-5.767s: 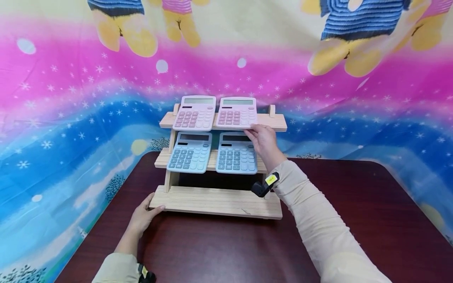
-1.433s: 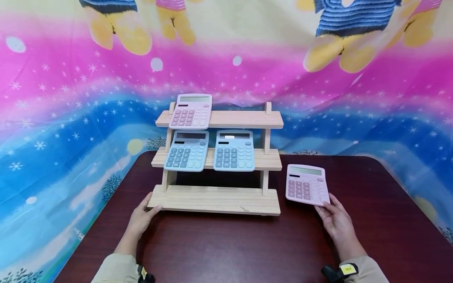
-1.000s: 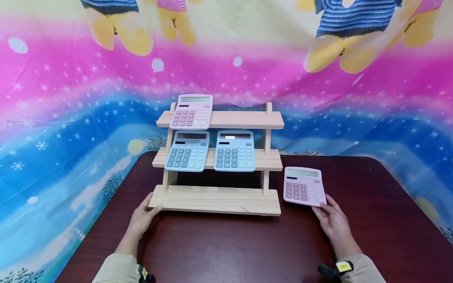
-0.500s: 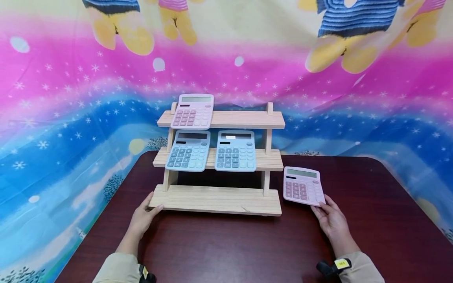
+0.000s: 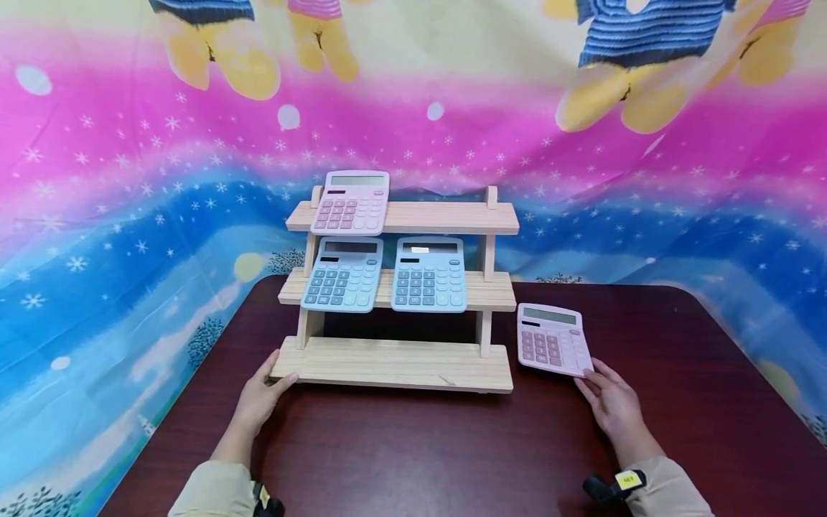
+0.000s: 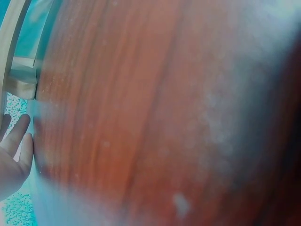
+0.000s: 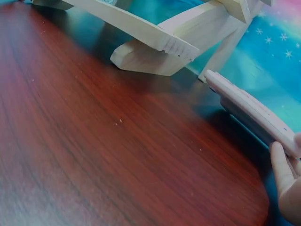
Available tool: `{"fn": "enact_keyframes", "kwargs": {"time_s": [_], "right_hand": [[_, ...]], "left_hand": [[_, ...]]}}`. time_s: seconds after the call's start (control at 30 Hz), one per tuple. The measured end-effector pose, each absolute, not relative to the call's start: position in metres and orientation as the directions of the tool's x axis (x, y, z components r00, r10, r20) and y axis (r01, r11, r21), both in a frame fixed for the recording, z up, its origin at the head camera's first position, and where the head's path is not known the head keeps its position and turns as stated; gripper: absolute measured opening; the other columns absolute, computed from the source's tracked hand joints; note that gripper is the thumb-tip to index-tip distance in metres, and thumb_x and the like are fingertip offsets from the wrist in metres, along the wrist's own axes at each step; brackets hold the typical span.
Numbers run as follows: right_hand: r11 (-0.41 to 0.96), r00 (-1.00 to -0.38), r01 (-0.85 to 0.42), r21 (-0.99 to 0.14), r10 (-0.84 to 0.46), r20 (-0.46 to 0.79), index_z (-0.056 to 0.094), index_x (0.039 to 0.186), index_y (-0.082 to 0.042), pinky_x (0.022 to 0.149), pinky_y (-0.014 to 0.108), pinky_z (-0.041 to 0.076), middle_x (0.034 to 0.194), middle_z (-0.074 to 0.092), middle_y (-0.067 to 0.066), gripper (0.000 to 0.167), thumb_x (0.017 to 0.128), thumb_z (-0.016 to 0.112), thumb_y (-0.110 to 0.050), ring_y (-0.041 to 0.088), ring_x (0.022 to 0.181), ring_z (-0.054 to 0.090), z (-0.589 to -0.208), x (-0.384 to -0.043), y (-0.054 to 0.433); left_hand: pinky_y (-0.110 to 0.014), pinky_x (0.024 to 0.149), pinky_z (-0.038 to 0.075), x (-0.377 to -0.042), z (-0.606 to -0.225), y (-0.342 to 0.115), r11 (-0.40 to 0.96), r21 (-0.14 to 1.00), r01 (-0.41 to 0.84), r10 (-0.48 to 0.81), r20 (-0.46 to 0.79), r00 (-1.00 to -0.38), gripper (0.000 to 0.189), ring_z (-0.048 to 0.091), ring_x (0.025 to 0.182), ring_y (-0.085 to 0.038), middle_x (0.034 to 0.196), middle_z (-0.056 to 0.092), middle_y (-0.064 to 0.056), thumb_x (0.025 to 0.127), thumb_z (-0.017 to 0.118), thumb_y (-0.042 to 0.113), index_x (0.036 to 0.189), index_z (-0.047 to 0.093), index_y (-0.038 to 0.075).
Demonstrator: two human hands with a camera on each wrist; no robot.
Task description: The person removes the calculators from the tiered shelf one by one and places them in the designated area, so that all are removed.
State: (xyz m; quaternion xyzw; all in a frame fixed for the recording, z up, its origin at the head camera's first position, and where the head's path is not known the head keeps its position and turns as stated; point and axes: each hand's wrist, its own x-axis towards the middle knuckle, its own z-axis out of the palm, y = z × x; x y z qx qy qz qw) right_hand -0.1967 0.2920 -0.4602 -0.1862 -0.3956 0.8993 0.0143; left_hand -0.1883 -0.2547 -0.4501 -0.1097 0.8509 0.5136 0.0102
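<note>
My right hand [image 5: 612, 403] pinches the near right corner of a pink calculator [image 5: 553, 340], now off the top shelf [image 5: 446, 214] and held beside the wooden stand [image 5: 394, 363] over the worktop [image 5: 400, 452], while my left hand [image 5: 257, 402] grips the stand's left end, so that shelf keeps only the other pink calculator [image 5: 351, 204] above two blue calculators [image 5: 428, 276].

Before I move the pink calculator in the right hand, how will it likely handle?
The pink calculator looks stiff: its body is unbent though the right hand grips one corner. Probably light, being thin. It might pivot, since most of it extends beyond that grip.
</note>
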Motion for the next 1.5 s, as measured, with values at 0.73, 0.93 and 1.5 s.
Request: {"fn": "enact_keyframes", "kwargs": {"time_s": [0.73,0.93,1.5], "right_hand": [[-0.386,-0.928,0.252,-0.887,0.162,-0.334,0.063,0.075,-0.023,0.071,0.028,0.047,0.076,0.060,-0.007,0.034,0.087,0.041,0.000,0.010,0.073,0.060,-0.452,-0.183,0.308],[-0.335,-0.927,0.256,-0.907,0.180,-0.328,0.059,0.089,-0.019,0.072,0.027,0.047,0.077,0.062,-0.008,0.025,0.090,0.040,-0.004,0.009,0.075,0.060,-0.454,-0.181,0.313],[-0.485,-0.952,0.234,-0.842,0.061,-0.300,0.067,0.076,-0.019,0.076,0.030,0.045,0.081,0.064,0.000,0.021,0.085,0.053,-0.007,0.015,0.080,0.062,-0.418,-0.182,0.295]], "left_hand": [[-0.049,0.096,0.017,-0.190,-0.451,-0.253,0.442,0.879,-0.180,-0.168,-0.116,-0.979,0.074,0.013,0.125,-0.036,0.138,0.015,-0.024,0.084,0.055,0.030,0.140,0.011,0.013],[-0.049,0.096,0.018,-0.189,-0.451,-0.254,0.443,0.878,-0.182,-0.167,-0.119,-0.979,0.076,0.014,0.125,-0.037,0.138,0.015,-0.023,0.083,0.056,0.033,0.140,0.010,0.013],[-0.050,0.096,0.015,-0.187,-0.450,-0.255,0.464,0.864,-0.197,-0.172,-0.130,-0.977,0.077,0.011,0.125,-0.037,0.139,0.014,-0.023,0.083,0.056,0.035,0.140,0.009,0.013]]}}
